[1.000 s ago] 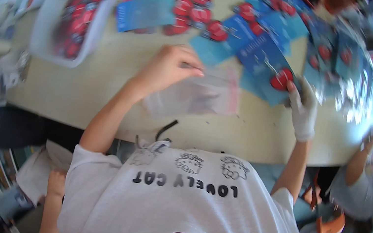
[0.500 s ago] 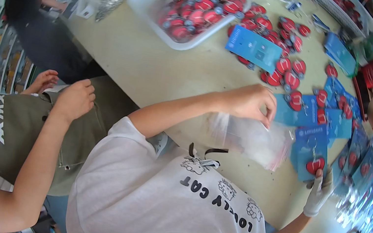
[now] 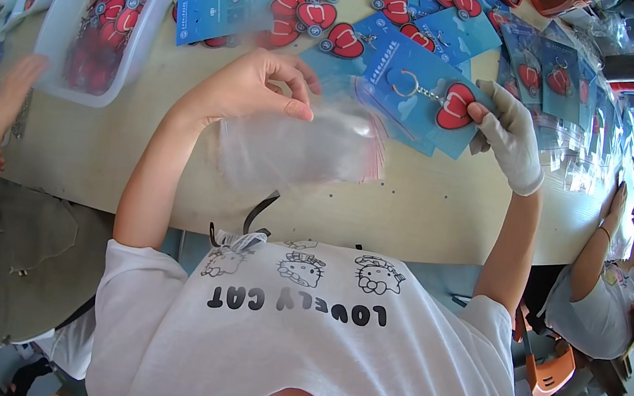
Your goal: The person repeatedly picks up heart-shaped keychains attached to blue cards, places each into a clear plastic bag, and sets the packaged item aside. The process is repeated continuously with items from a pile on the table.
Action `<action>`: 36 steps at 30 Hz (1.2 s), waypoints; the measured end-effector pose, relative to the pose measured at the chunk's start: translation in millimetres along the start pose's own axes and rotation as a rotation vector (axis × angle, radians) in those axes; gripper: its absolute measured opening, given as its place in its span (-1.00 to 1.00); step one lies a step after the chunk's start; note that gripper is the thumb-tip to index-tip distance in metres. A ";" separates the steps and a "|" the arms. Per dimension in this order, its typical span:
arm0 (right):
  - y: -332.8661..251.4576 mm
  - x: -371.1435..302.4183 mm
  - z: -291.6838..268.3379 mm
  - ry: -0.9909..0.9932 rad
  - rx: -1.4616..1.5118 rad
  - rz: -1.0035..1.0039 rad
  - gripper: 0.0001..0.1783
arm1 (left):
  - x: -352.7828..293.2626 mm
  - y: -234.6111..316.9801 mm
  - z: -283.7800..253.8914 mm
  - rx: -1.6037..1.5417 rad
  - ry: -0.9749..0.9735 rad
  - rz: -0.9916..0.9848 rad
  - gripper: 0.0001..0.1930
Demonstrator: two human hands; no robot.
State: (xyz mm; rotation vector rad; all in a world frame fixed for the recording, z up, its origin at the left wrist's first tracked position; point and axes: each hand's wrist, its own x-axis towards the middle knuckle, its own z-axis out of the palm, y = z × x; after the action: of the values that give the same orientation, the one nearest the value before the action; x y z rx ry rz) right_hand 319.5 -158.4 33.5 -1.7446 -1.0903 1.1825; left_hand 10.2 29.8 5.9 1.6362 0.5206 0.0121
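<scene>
Free: tbl [image 3: 442, 207] R of bags [image 3: 297, 144]. Blocked: bin [image 3: 151, 16] L, cards [image 3: 472, 40] beyond.

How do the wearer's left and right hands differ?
The left hand is bare; the right hand wears a white glove that leaves the thumb tip showing. The left hand, thumb and fingers apart, is at the clear bags; the right hand grips a blue card bearing a red keychain. Both are over the table.

White short-sleeved T-shirt [image 3: 221, 359], bold black lettering [image 3: 298, 307], row of outlined cartoon cats [image 3: 300, 271] on the lettering's hem side, white glove [image 3: 525, 163] on right hand [image 3: 512, 137], thumb tip uncovered, left hand [image 3: 256, 87] bare.
</scene>
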 end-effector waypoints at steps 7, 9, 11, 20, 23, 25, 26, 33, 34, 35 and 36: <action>-0.4 -6.8 -15.8 0.265 -0.022 -0.135 -0.51 | 0.5 7.0 3.5 -0.006 0.000 -0.023 -0.89; 4.1 -14.9 -21.6 0.227 0.018 -0.195 -0.50 | -1.7 9.9 5.2 0.006 -0.014 -0.040 -0.89; 12.7 -13.1 -5.8 0.110 0.093 -0.115 -0.45 | -2.6 4.3 8.9 0.011 -0.002 -0.005 -0.88; 19.0 7.6 119.0 -0.222 1.241 -0.017 -0.53 | -13.4 2.8 21.1 -0.226 -0.111 -0.032 -0.85; 21.2 2.5 124.6 -0.169 1.192 0.035 -0.56 | -32.1 13.3 14.1 -0.332 -0.076 0.051 -0.88; 28.5 4.5 121.0 -0.116 1.165 -0.003 -0.55 | -35.4 18.3 8.9 -0.340 -0.024 0.039 -0.88; 30.6 4.7 116.3 -0.089 1.152 -0.021 -0.55 | -34.6 17.2 8.1 -0.311 -0.002 -0.001 -0.88; 18.5 -4.5 6.4 0.056 -0.016 -0.127 -0.44 | -21.1 21.4 10.4 -0.254 -0.031 -0.050 -0.87; 23.4 -4.9 0.5 0.029 -0.016 -0.156 -0.44 | -17.1 22.8 11.6 -0.240 -0.044 -0.050 -0.87; 25.6 -6.5 -4.7 0.003 -0.017 -0.185 -0.43 | -13.5 24.5 12.8 -0.226 -0.057 -0.050 -0.87; 21.9 -6.7 -8.1 -0.033 -0.027 -0.206 -0.44 | -12.9 24.5 13.5 -0.212 -0.057 -0.056 -0.87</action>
State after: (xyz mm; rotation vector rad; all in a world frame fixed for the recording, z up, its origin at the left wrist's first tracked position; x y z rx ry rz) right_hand 331.0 -173.4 18.1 -1.5946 -1.2782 1.0768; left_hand 10.7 11.7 30.8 1.4107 0.5040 -0.0198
